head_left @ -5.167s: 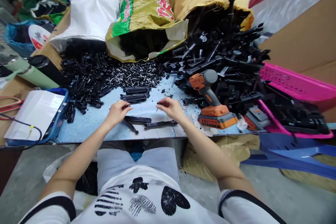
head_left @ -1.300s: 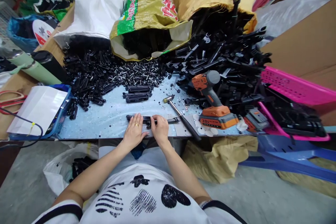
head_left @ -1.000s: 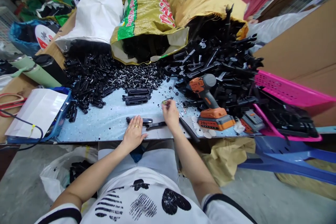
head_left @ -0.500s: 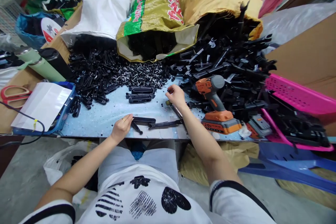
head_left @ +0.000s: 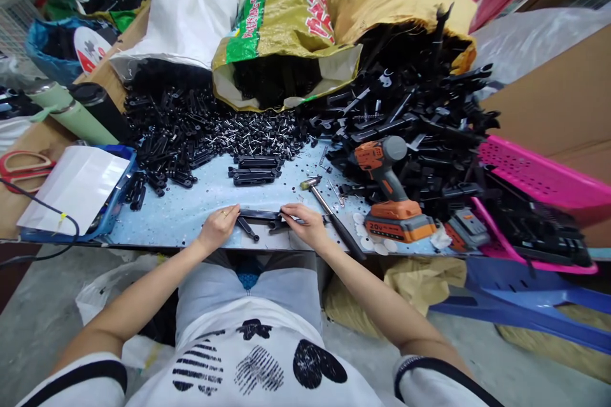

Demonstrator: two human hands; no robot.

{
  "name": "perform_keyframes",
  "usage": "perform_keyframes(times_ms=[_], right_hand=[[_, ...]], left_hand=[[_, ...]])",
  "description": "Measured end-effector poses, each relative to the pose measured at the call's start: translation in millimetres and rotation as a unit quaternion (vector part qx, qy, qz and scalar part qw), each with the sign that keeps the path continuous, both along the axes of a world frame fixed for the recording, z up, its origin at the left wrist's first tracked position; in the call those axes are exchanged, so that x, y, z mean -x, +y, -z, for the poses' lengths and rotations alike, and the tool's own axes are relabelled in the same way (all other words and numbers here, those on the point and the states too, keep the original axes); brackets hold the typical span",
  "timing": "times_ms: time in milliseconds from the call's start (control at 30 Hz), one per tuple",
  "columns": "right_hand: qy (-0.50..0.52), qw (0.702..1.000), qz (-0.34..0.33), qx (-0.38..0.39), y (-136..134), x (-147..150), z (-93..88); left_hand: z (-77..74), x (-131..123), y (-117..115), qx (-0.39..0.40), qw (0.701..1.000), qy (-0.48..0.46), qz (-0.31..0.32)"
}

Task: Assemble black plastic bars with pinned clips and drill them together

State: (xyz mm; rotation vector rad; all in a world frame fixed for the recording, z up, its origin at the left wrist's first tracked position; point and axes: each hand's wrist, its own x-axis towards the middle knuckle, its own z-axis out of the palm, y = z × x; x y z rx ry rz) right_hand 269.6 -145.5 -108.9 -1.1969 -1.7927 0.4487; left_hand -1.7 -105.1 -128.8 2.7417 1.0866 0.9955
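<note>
A long black plastic part [head_left: 260, 215] lies near the front edge of the speckled blue table [head_left: 191, 213]. My left hand [head_left: 217, 227] pinches its left end, where a short black arm sticks out. My right hand [head_left: 303, 222] pinches the other end, fingers closed on the part. A small hammer [head_left: 329, 211] lies just right of my right hand, its head pointing away from me.
An orange cordless drill [head_left: 389, 184] stands to the right. Heaps of black plastic parts [head_left: 410, 121] and small pins [head_left: 258, 130] cover the back, spilling from sacks [head_left: 281, 19]. Stacked black parts [head_left: 255, 170] lie mid-table. A pink basket [head_left: 539, 172] is at the right, a blue tray with paper [head_left: 79, 187] at the left.
My right hand came back from near the hammer's head to the long black part. My left hand stayed at the part's left end. The hammer lies uncovered.
</note>
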Motion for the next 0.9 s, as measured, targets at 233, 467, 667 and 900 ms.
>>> perform_keyframes(times_ms=[233, 467, 667, 900], right_hand=[[-0.153, 0.985, -0.056, 0.059, -4.9, -8.8, 2.6], [-0.237, 0.961, -0.142, 0.03, 6.5, -31.6, 13.1], [-0.349, 0.931, -0.088, 0.056, 18.9, -49.9, 5.2], [-0.227, 0.929, -0.289, 0.037, -19.1, -34.6, -82.2]], left_hand=[[-3.8, -6.8, -2.4, -0.023, 0.999, 0.027, -0.026], [-15.4, -34.6, -0.2, -0.032, 0.98, 0.157, 0.121], [-23.6, -63.0, 15.8, 0.058, 0.971, 0.221, 0.072], [-73.0, -48.1, -35.1, 0.118, 0.976, 0.027, 0.178]])
